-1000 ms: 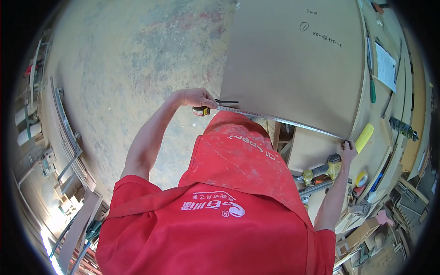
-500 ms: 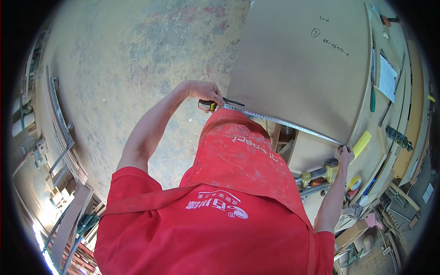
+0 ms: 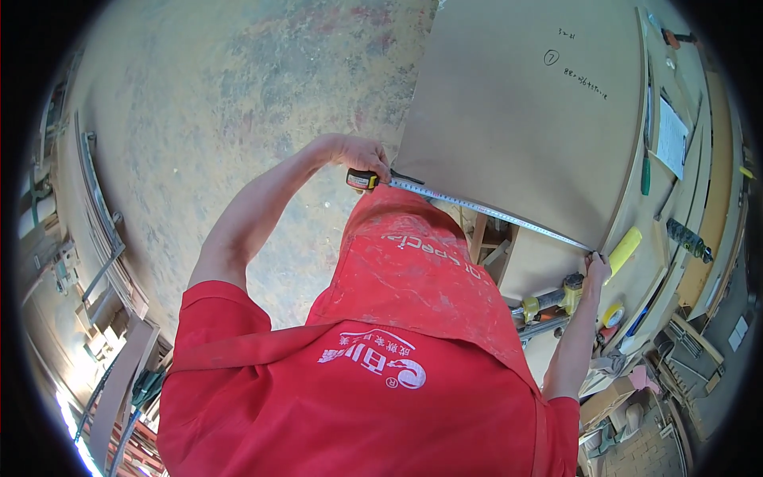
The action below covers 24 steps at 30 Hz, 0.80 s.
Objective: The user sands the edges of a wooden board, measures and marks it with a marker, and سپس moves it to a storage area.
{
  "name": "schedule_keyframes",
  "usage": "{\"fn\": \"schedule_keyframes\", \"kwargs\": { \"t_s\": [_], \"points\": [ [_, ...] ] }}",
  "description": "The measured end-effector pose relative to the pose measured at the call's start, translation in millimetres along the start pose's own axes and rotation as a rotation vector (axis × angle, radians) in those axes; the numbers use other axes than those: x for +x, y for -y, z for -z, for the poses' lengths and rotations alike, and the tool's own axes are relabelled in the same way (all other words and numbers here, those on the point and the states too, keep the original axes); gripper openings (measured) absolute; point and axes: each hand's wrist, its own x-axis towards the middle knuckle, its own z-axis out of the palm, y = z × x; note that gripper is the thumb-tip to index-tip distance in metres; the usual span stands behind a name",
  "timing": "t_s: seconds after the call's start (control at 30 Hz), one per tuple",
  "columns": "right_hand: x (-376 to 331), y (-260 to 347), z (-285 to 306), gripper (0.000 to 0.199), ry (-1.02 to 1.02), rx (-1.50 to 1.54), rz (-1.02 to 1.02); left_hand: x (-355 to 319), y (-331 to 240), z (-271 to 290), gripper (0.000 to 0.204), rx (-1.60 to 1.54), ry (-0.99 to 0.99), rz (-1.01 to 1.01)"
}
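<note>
My left hand (image 3: 367, 153) is closed around the black and yellow case of a tape measure (image 3: 362, 180), at the near left corner of a large brown board (image 3: 517, 119). A thin dark stick, perhaps a pencil (image 3: 408, 177), juts from beside its fingers over the board. The pale tape blade (image 3: 497, 213) is pulled out along the board's near edge, slanting down to the right. At the near right corner my right hand (image 3: 596, 267) pinches the blade's end; the hook itself is hidden by the fingers. Handwritten marks show on the board's far part.
Right of the board lie a paper sheet (image 3: 671, 141), a green-handled tool (image 3: 646, 176) and a dark patterned cylinder (image 3: 690, 240). Close to my right forearm are a yellow-grey power tool (image 3: 569, 294), a yellow tape roll (image 3: 613, 315) and a long yellow object (image 3: 625, 254). Stacked panels (image 3: 102, 207) stand far left.
Both hands keep their grips on the tape measure, and the blade stays stretched along the edge. The view shifts slightly, and the tape case in my left hand has turned a little.
</note>
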Motion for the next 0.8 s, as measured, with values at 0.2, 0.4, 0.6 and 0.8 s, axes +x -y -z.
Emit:
{"fn": "schedule_keyframes", "kwargs": {
  "t_s": [0.2, 0.4, 0.6, 0.8],
  "points": [
    [-4.3, 8.9, -1.8, 0.003, 0.04, 0.118, -0.071, 1.1, 5.1, -1.9, 0.024, 0.056, -0.04, -0.076],
    [-10.3, 13.4, -7.5, 0.013, -0.027, 0.186, -0.08, -0.8, 2.1, -3.6, 0.025, 0.065, -0.052, -0.069],
    [-3.4, 11.0, -5.8, 0.021, 0.013, 0.078, -0.047, -0.4, 2.3, -0.8, 0.024, 0.012, -0.003, -0.02],
    [4.0, 7.8, -1.3, 0.022, 0.054, 0.035, -0.053, -0.9, 3.8, 5.6, 0.018, -0.039, -0.009, 0.001]
  ]
}}
